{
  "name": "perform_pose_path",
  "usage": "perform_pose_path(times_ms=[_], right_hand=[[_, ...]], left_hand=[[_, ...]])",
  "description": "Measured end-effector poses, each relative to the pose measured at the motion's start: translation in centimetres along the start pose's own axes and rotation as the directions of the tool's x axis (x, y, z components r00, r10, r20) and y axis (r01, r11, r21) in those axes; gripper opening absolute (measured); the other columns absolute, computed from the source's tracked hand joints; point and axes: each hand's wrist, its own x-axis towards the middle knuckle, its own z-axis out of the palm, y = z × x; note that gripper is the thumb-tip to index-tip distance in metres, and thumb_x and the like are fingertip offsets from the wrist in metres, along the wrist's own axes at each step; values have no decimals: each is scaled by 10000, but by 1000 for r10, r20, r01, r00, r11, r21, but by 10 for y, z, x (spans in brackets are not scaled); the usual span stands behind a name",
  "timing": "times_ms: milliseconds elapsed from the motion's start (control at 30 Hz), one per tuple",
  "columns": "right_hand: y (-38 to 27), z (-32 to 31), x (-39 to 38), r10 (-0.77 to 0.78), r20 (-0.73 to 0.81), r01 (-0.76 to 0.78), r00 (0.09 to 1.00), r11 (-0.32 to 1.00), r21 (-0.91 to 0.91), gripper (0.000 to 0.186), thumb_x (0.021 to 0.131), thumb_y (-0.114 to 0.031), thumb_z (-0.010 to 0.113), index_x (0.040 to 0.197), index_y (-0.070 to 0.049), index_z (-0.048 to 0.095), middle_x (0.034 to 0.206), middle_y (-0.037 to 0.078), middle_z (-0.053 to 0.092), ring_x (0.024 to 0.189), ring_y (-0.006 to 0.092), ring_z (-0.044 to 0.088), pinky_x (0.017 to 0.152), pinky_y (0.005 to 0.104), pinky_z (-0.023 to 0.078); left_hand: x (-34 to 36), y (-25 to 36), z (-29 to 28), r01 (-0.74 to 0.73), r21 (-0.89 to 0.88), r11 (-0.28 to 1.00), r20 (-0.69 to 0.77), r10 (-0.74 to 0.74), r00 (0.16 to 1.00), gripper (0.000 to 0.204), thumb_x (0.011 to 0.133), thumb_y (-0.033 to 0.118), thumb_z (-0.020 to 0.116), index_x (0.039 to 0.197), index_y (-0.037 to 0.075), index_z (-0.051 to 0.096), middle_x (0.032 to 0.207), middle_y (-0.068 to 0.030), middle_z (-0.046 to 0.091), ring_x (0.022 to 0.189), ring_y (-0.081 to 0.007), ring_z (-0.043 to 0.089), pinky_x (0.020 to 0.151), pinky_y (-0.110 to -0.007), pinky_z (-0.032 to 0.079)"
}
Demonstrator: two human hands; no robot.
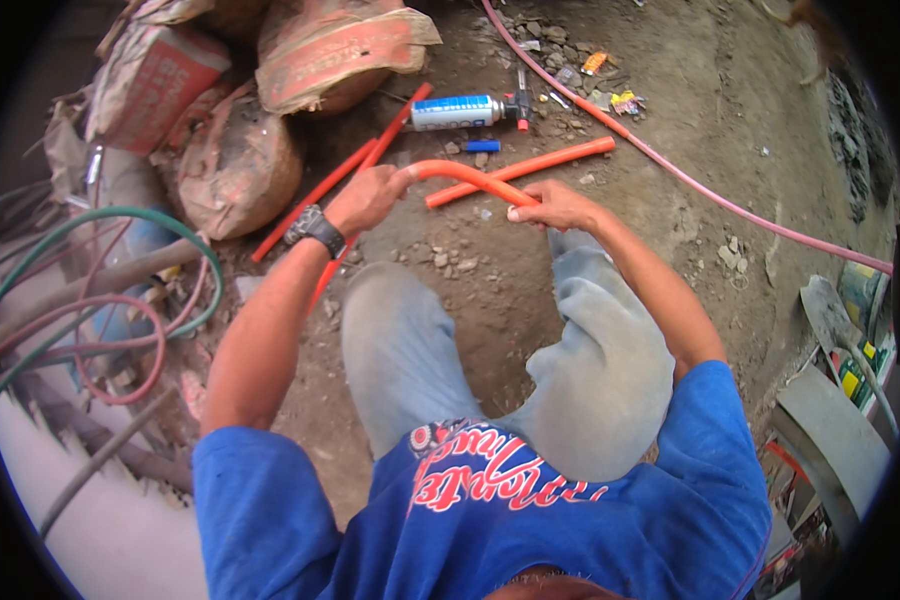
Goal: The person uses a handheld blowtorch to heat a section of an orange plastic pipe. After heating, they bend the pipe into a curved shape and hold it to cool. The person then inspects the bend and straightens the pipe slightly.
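Think of a clock laid flat over the view. At 12 o'clock, just up from the middle, is a bent orange pipe (475,177), held up over the dirt (710,230). The left hand (368,198), near 11 o'clock, has its fingers wrapped around one end. The right hand (560,207), between 1 and 2 o'clock, grips the other end, with its thumb along the pipe. The pipe humps up by the left hand and slopes down to the right one. A dark watch (320,228) is on the left wrist. At 1 o'clock a straight orange pipe (560,158) lies on the dirt, and the bent one crosses over it in the view. Two more orange pipes (314,200) lie near 10 and 11 o'clock, partly behind the left hand and arm. Farther up at 12 o'clock, a blue and white gas can with a torch top (450,113) lies on its side, with a small blue thing (482,146) just below it. Dusty sacks (240,170) sit at 10 o'clock, a green hose (215,280) curls at 9 o'clock, and a pink hose (710,199) runs past 2 o'clock.
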Motion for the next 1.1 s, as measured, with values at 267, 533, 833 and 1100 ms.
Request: perform_pose_path(times_ms=[267,533,833,1100], right_hand=[[-8,-20,-3,-81,-64,72,995,988,-133,362,784,-352,832,924,-37,722,692,32,646,627,140,624,547,337,483],[-17,-19,-6,8,-124,-46,992,952,-304,382,719,-404,845,862,-60,760,679,74,661,679,228,655,675,404,507],[14,-3,2,-66,-231,-9,971,951,-310,422,740,-494,805,857,-89,778,725,154,695,762,330,684,751,460,519],[22,3,-10,-111,-277,12,954,941,-337,501,780,-558,778,888,-69,776,811,212,705,833,402,676,792,498,512]], left_hand=[[-22,13,12,-21,-16,1000,-97,20,995,641,1043,544,447,913,-52,642,844,-262,640,828,-378,625,798,-462,474],[-37,15,33,-53,84,995,-271,74,960,611,1042,526,469,1011,-73,587,771,-306,627,816,-483,653,708,-533,468],[-40,47,24,145,-7,989,-49,-146,988,545,1043,492,500,1085,-34,637,700,-176,670,646,-289,698,628,-421,519],[-12,65,-2,339,-207,918,441,-222,869,587,1030,500,496,1340,2,484,825,-146,699,558,-190,674,467,-289,532]])
